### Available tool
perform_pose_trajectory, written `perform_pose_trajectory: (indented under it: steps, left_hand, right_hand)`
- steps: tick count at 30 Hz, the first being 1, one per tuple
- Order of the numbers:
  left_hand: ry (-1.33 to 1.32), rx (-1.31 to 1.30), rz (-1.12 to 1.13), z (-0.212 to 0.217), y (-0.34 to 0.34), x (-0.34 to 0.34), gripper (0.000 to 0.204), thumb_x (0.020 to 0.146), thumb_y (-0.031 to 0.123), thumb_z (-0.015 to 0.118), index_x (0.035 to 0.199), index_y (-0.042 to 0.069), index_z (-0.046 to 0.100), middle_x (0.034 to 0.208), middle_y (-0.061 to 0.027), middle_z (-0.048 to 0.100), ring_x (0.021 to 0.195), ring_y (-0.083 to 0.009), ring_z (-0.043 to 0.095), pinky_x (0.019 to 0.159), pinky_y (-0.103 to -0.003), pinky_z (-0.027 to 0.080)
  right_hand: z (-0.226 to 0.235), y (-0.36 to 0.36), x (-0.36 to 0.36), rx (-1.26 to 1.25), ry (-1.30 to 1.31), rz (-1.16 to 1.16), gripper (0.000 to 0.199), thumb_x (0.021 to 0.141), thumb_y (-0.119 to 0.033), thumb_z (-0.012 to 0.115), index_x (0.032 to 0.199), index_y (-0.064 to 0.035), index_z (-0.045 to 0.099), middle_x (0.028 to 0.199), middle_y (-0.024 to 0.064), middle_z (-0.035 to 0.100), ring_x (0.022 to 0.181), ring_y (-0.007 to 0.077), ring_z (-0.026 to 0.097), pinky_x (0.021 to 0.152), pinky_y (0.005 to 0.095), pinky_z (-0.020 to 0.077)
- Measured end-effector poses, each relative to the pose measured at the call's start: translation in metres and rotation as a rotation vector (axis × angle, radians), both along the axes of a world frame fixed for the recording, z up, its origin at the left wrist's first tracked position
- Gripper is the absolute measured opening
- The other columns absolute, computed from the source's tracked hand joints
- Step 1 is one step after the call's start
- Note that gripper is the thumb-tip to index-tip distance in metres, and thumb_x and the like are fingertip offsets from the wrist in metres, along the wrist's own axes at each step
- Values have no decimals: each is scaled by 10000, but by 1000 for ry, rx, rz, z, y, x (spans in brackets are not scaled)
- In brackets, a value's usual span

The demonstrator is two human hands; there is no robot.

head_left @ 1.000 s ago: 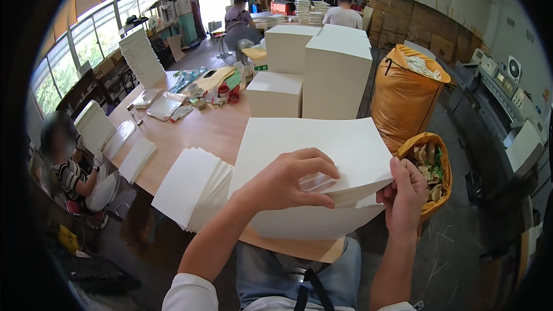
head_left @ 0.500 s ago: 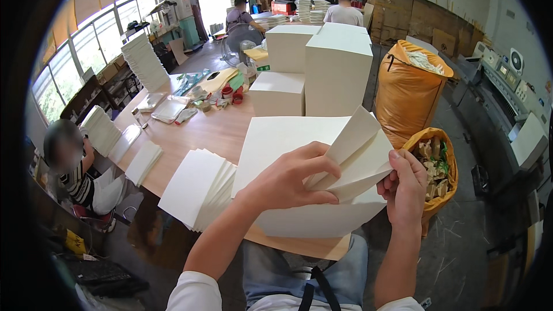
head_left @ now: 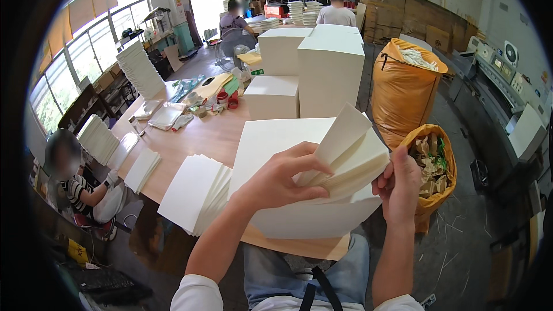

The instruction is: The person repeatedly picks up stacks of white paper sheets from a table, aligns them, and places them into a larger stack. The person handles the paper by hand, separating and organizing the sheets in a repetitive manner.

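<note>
A bent sheaf of cream-white paper sheets [head_left: 362, 168] is held above a large white paper stack [head_left: 276, 138] at the table's near edge. My left hand [head_left: 285, 175] grips its left side, thumb below and fingers over a folded-up part. At the sheaf's right edge, my right hand [head_left: 401, 187] is closed, thumb raised along the sheet edges and fingers curled beneath. The sheets bow apart slightly between both hands. Left of the stack lies a fanned pile of white sheets [head_left: 190, 190], close to my left forearm.
Tall white paper blocks [head_left: 331, 75] stand behind the stack. Tape rolls [head_left: 223, 98] and plastic bags [head_left: 168, 114] lie on the wooden table [head_left: 173, 144]. Two orange sacks [head_left: 403, 98] stand on the right. A seated person [head_left: 86, 193] is at left; two people work farther back.
The right edge of the sheaf has sprung up and its sheets look more bunched, with my right thumb less over the corner. The view has shifted slightly. The seated person's arm has lowered.
</note>
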State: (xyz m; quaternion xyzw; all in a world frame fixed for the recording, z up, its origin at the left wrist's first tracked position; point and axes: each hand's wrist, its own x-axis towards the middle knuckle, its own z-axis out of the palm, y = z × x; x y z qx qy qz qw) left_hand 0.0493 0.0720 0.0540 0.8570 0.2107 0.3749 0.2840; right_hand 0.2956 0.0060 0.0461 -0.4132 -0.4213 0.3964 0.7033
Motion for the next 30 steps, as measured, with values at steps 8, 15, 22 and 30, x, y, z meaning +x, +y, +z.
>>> perform_pose_trajectory:
  steps: [8, 15, 22, 30]
  left_hand:
    - [84, 151, 17, 2, -4, 3, 482, 835, 206, 965, 1274, 154, 772, 1519, -132, 646, 1361, -340, 650, 1099, -438, 557]
    - [69, -6, 19, 3, -4, 3, 429, 846, 147, 948, 1241, 157, 780, 1464, -115, 669, 1291, -349, 682, 1066, -444, 577]
    - [27, 114, 39, -3, 0, 4, 412, 892, 191, 909, 1271, 179, 747, 1479, -116, 656, 1251, -385, 682, 1025, -450, 595]
    - [64, 98, 8, -1, -1, 2, 421, 851, 187, 945, 1224, 161, 752, 1437, -98, 684, 1247, -350, 694, 1020, -444, 592]
  right_hand:
    - [14, 1, -1, -86, 16, 78, 386, 1097, -227, 646, 746, -143, 511, 621, -30, 510, 484, 68, 505, 429, 228, 356]
    - [8, 1, 1, -51, -20, 66, 409, 1111, -260, 645, 747, -133, 511, 619, -29, 516, 484, 64, 511, 432, 226, 376]
    - [-1, 6, 0, 58, -256, -53, 430, 1090, -277, 702, 726, -126, 531, 621, -45, 520, 507, 50, 530, 468, 226, 347]
    - [1, 3, 4, 14, -56, -10, 390, 1083, -243, 693, 752, -126, 524, 667, -25, 574, 563, 85, 559, 511, 237, 390]
